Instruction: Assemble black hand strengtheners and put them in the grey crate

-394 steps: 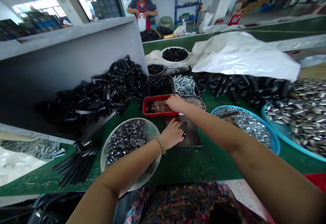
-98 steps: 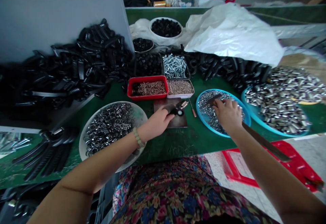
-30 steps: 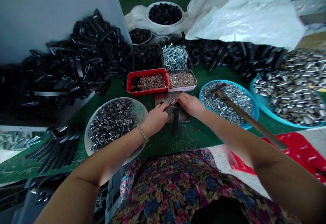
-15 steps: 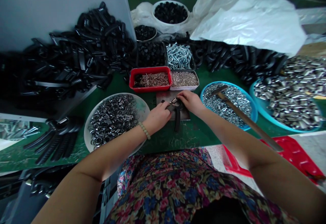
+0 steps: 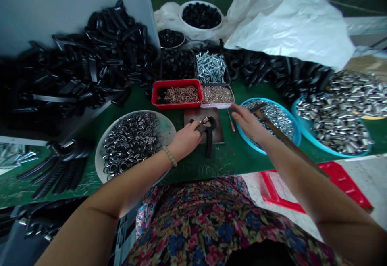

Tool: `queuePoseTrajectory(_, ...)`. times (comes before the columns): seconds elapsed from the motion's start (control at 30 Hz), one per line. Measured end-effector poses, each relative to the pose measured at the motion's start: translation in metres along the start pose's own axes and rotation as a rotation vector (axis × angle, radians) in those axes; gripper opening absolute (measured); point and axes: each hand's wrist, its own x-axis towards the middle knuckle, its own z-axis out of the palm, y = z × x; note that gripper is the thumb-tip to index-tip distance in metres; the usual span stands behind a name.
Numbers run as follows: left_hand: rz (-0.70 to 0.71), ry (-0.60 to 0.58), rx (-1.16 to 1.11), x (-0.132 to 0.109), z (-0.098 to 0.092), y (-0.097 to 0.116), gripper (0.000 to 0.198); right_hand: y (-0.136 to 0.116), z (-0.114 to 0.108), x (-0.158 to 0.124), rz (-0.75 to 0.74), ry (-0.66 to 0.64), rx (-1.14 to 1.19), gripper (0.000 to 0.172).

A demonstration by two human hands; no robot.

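My left hand [image 5: 185,139] is closed on a black hand-grip part [image 5: 208,134] with a metal ring, pinning it on a dark metal plate [image 5: 203,115] on the green bench. My right hand [image 5: 248,121] hovers open over the near rim of a blue bowl of small nuts [image 5: 288,126], fingers stretched toward a hammer [image 5: 284,138] that lies across that bowl. A thin red-handled tool [image 5: 231,122] lies between the plate and the bowl.
A white bowl of steel rings [image 5: 130,141] sits left of the plate. A red tray of pins [image 5: 177,94], trays of small metal parts [image 5: 216,95] and silver bolts [image 5: 211,66] stand behind it. Black handles [image 5: 90,68] are heaped at left, a second blue bowl [image 5: 340,126] at right.
My right hand has left the black part and moved right toward the hammer on the blue bowl. The left hand stays on the part.
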Motion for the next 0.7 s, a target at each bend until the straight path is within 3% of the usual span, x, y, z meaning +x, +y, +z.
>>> queuePoseTrajectory(0.07,0.003,-0.006,-0.004,0.0,0.0,-0.001,0.027,0.034,-0.025,-0.027,0.161,0.137,-0.256,0.05)
queuePoseTrajectory(0.17,0.005,-0.014,-0.021,0.0,0.0,-0.001,0.026,0.068,-0.049,-0.062,0.316,0.047,-0.5,0.044)
queuePoseTrajectory(0.23,0.0,-0.014,-0.034,0.0,-0.001,-0.001,0.026,0.068,-0.051,-0.072,0.327,-0.009,-0.495,0.041)
queuePoseTrajectory(0.37,-0.008,-0.011,-0.044,0.0,-0.001,0.0,0.027,0.014,-0.036,-0.063,0.309,-0.009,-0.358,0.048)
queuePoseTrajectory(0.53,-0.019,-0.019,-0.046,0.001,-0.003,0.0,0.027,-0.067,-0.024,-0.038,0.14,-0.126,-0.018,0.05)
queuePoseTrajectory(0.6,-0.014,-0.019,-0.047,0.001,-0.004,0.0,0.026,-0.081,-0.024,-0.032,0.142,-0.095,0.01,0.051)
queuePoseTrajectory(0.7,-0.007,-0.02,-0.035,0.001,-0.003,0.001,0.025,-0.085,-0.023,-0.028,0.167,-0.182,-0.02,0.049)
